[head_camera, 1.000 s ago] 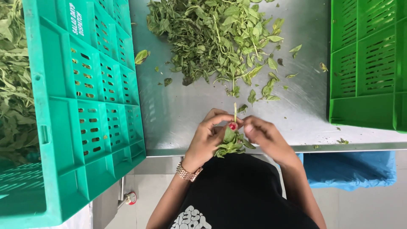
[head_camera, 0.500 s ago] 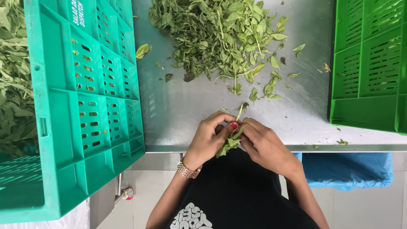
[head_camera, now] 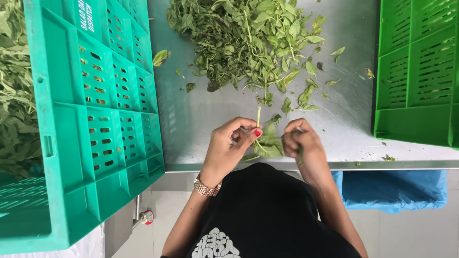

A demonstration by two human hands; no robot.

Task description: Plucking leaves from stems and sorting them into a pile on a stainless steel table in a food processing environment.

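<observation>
My left hand pinches a thin green herb sprig by its stem, which points up toward the pile. My right hand is closed on leaves at the sprig's lower part, close beside the left hand. Both hands hover over the near edge of the steel table. A big heap of loose green leaves and stems lies on the table just beyond the hands. A gold watch is on my left wrist.
A teal plastic crate holding leafy stems stands at the left, overhanging the table edge. A bright green crate sits at the right. A blue bag hangs below the table at the right. Stray leaves dot the steel.
The hands have drawn slightly apart: my right hand has slid to the right along the sprig, stripping leaves, while my left hand keeps the stem upright.
</observation>
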